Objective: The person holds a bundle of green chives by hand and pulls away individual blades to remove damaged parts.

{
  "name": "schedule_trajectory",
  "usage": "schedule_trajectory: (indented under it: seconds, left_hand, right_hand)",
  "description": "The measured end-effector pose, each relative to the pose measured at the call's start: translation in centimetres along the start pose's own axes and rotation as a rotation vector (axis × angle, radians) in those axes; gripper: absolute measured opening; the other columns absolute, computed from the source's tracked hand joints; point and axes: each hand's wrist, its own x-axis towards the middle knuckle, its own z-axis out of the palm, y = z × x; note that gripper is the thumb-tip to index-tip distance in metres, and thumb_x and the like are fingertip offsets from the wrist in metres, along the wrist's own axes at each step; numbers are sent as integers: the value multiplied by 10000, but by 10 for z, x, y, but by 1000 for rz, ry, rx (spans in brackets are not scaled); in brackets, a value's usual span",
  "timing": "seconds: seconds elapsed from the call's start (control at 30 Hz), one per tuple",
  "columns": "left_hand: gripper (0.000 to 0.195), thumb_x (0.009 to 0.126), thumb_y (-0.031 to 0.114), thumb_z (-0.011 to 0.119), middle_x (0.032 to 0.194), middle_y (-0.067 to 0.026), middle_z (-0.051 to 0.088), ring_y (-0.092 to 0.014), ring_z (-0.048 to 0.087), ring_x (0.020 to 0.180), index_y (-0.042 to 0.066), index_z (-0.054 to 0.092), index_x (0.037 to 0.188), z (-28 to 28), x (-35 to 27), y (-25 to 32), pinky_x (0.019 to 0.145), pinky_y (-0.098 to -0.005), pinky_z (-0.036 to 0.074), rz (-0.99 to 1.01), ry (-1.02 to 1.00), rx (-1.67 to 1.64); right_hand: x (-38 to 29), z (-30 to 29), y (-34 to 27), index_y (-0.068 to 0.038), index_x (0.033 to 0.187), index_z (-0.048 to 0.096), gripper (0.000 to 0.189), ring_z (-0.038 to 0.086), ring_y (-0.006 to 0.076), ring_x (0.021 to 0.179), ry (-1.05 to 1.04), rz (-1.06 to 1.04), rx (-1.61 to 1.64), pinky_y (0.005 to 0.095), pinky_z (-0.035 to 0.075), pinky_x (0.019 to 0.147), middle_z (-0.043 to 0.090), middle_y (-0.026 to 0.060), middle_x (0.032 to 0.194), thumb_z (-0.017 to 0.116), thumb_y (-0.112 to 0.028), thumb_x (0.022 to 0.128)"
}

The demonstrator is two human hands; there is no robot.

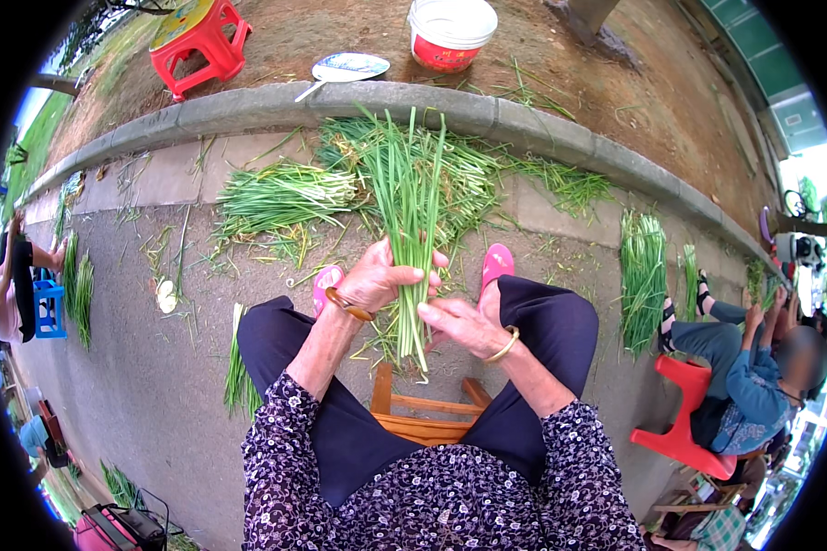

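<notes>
My left hand (386,275), with a brown bangle at its wrist, is wrapped around a bunch of long green garlic chives or similar stalks (410,227). The leaf tips point away from me and the pale ends toward me. My right hand (465,327), with a light bangle, has its thumb and fingers at the pale stalk ends; whether it pinches any is unclear. Beyond the bunch lies a large loose pile of the same greens (468,186) by the curb. A neater heap (289,196) lies left of it, and a small bundle (238,372) beside my left knee.
A stone curb (413,100) crosses ahead. Behind it stand a red plastic stool (200,48), a white hand fan (350,67) and a white bucket (451,34). More greens (643,282) lie at right, near a seated person (751,392) on a red stool. Another person sits far left.
</notes>
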Motion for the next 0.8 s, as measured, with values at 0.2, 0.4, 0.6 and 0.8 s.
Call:
schedule_trajectory:
  seconds: [0.2, 0.4, 0.6, 0.8]
  left_hand:
    - [449, 703, 11, 633, 904, -133, 569, -192, 589, 788, 8, 397, 1085, 1, 0, -7, 686, -302, 498, -17, -12, 129]
    - [361, 705, 41, 642, 877, -101, 572, -175, 581, 753, -6, 456, 1010, -4, 3, -13, 664, -284, 494, -2, -59, 149]
    - [302, 692, -4, 591, 811, -68, 580, -135, 574, 711, -9, 499, 979, 8, 1, -15, 638, -246, 479, -36, 41, 259]
    - [331, 693, -10, 616, 851, -42, 573, -104, 564, 724, 6, 504, 1004, 13, 2, -25, 638, -236, 478, -30, 69, 443]
  right_hand:
    - [-3, -16, -7, 6, 883, 539, 205, 493, 26, 655, 456, -230, -416, 183, 412, 582, 551, -18, 765, 618, -138, 760]
    - [-9, -16, -12, -4, 883, 534, 134, 495, 19, 665, 317, -266, -219, 169, 402, 567, 557, -13, 750, 583, -74, 780]
    - [-5, -14, -23, 22, 870, 534, 123, 569, 81, 672, 524, -543, -53, 197, 465, 596, 546, 15, 710, 574, -15, 759]
    - [8, -16, -12, 27, 844, 525, 153, 550, 88, 491, 626, -554, -517, 209, 419, 420, 505, 21, 657, 608, -37, 733]
